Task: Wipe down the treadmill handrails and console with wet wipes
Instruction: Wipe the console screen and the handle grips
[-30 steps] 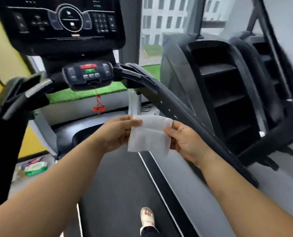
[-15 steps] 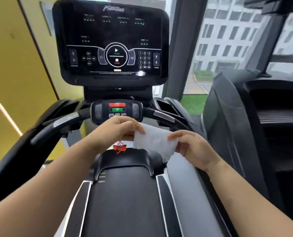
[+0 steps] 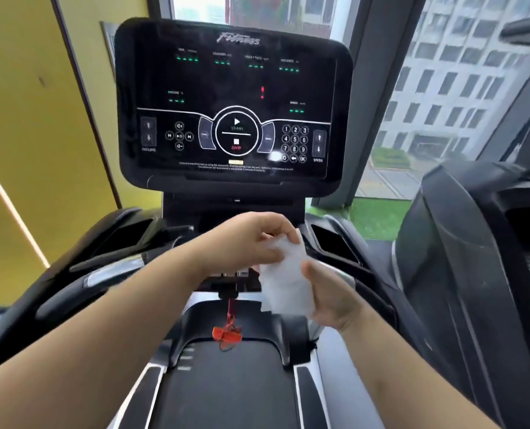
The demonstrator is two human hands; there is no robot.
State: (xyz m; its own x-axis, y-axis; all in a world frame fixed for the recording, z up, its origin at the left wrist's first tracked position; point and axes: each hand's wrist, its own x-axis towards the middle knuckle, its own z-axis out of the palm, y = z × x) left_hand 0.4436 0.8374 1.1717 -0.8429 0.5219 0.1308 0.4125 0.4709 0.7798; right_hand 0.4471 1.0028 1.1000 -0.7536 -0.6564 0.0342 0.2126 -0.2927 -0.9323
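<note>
Both hands, left hand and right hand, pinch the white wet wipe just below the dark console.

One view only: head-worn wide-angle above the treadmill belt, facing forward and slightly down. Console sits square-on, upper centre, at arm's reach. Forearms enter from the bottom corners. Left hand and right hand meet mid-frame on the wet wipe, close to the lens and blurred. Frame edges bow, probably lens distortion. Yellow wall left, window right.
</note>
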